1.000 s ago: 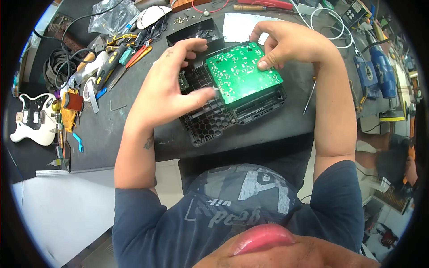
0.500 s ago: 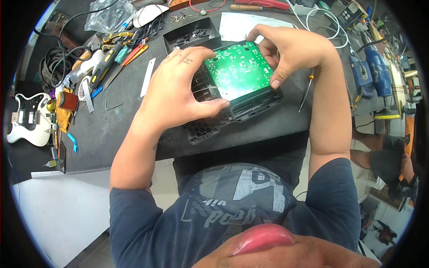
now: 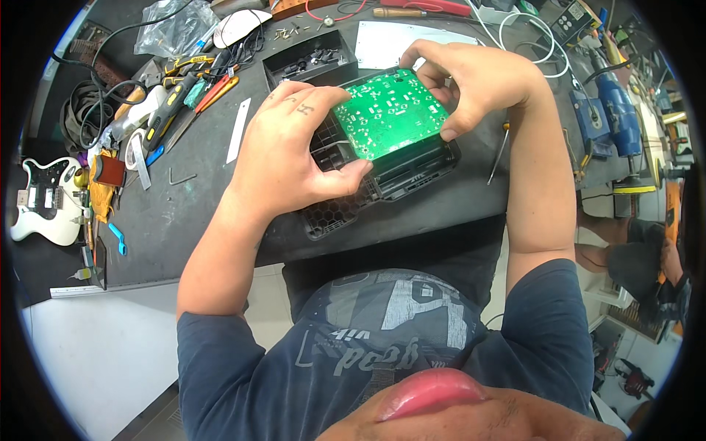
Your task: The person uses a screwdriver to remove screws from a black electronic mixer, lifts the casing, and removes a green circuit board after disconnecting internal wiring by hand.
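A green circuit board (image 3: 393,114) lies over a black plastic housing (image 3: 415,176) with a honeycomb grille at its left end. My left hand (image 3: 294,143) grips the board's left side, thumb at the near left corner and fingers at the far left corner. On the opposite edge, my right hand (image 3: 471,84) pinches the board, its thumb at the near right corner and its fingers at the far right. The board sits slightly tilted above the housing. A pale wire shows beside its left edge. What lies beneath the board is hidden.
Behind the housing stands a black box of small dark parts (image 3: 309,59), beside a white plate (image 3: 404,42). Pliers, cutters and a yellow-black knife (image 3: 163,117) lie at left, near a hex key (image 3: 182,176). A screwdriver (image 3: 498,153) rests by my right forearm. Another person's legs (image 3: 625,250) show at right.
Both hands have shifted the board slightly left and changed its tilt, so the bright glare on it has faded. A wire now shows more clearly by its left edge.
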